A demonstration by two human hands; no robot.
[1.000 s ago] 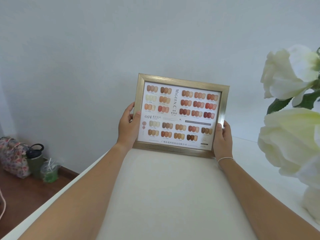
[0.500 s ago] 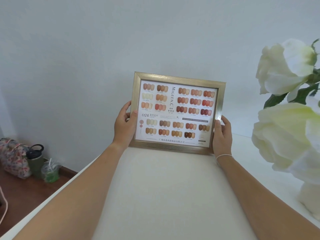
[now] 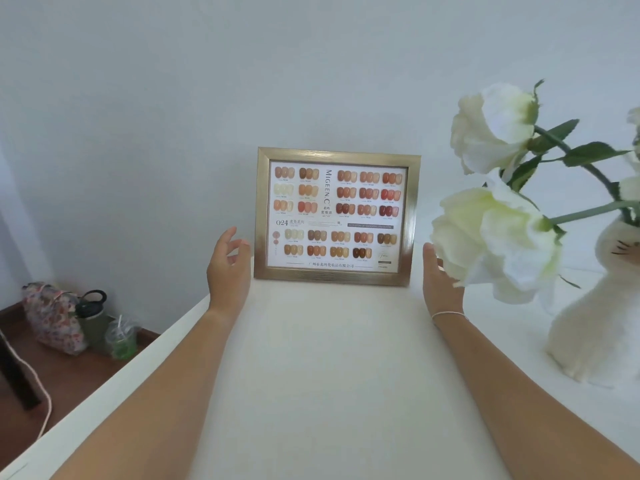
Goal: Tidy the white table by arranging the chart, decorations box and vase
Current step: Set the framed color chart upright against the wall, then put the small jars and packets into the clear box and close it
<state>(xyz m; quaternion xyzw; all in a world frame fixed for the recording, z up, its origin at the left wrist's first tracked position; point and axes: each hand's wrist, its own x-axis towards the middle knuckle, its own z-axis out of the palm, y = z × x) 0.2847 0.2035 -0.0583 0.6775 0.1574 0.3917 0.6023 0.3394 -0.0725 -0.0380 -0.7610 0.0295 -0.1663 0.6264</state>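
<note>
The chart (image 3: 336,216), a gold-framed nail-colour sample card, stands upright at 12 o'clock on the table (image 3: 311,375), against the wall. The vase (image 3: 595,313), white and fuzzy, stands at 3 o'clock, holding white flowers.

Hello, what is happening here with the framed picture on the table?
A person is tidying a white table. The gold-framed nail colour chart stands upright at the table's back edge, near the wall. Both hands are open beside it, not touching: the left hand at its left, the right hand at its right. A white vase with white flowers stands at the right.
</note>
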